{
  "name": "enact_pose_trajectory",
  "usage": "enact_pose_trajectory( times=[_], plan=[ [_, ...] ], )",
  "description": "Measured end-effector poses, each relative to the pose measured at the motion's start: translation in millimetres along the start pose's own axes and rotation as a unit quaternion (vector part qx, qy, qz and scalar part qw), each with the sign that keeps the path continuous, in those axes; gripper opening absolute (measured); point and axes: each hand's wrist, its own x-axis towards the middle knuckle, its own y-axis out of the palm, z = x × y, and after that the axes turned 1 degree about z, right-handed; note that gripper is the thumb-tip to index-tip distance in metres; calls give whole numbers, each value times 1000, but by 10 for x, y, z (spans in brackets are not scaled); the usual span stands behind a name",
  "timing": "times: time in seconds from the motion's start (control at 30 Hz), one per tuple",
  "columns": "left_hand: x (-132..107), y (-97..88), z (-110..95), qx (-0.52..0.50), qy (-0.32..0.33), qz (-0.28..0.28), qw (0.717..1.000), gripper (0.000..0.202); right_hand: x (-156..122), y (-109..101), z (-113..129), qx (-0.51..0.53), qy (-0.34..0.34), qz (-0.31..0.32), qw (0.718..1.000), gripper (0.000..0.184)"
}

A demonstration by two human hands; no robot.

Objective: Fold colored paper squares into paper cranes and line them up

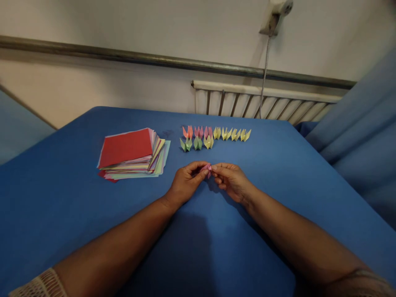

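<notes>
Between my two hands is a small pink folded paper piece (206, 167), partly hidden by fingers. My left hand (189, 178) pinches it from the left with thumb and forefinger. From the other side my right hand (231, 178) grips its right edge between thumb and fingertips. Just beyond them, small origami cranes stand in two rows: an orange-red crane (187, 132), pink cranes (199, 132) and several yellow cranes (227, 133) at the back, with green cranes (198, 143) and a pale yellow crane (208, 142) in front.
A stack of coloured paper (126, 148), red sheet on top, lies left of the cranes on the blue table (77, 214). Behind the table are a radiator (266, 91), a metal pipe (154, 60) and a wall socket with a cord (275, 18). A blue curtain (359, 119) hangs at right.
</notes>
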Motion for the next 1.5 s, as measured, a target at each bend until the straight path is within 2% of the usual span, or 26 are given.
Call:
enact_pose_trajectory(
  times=[0.43,0.57,0.93,1.3,1.5],
  plan=[
    [-16,12,-77,-28,-2,-1,1000,21,-4,25,-37,-1,-22,-6,1000,27],
    [-24,11,-90,-20,-9,-22,1000,22,-15,31,-20,-6,-16,-2,1000,25],
    [-30,0,-101,-9,-23,-18,1000,21,-6,-8,-5,-20,7,15,1000,23],
    [13,-47,-80,-18,-59,-9,998,20,24,-13,-35,-118,-57,-9,991,23],
    [25,-47,-48,-41,-89,-19,995,20,39,-22,-42,-143,-57,-23,988,24]
  ],
)
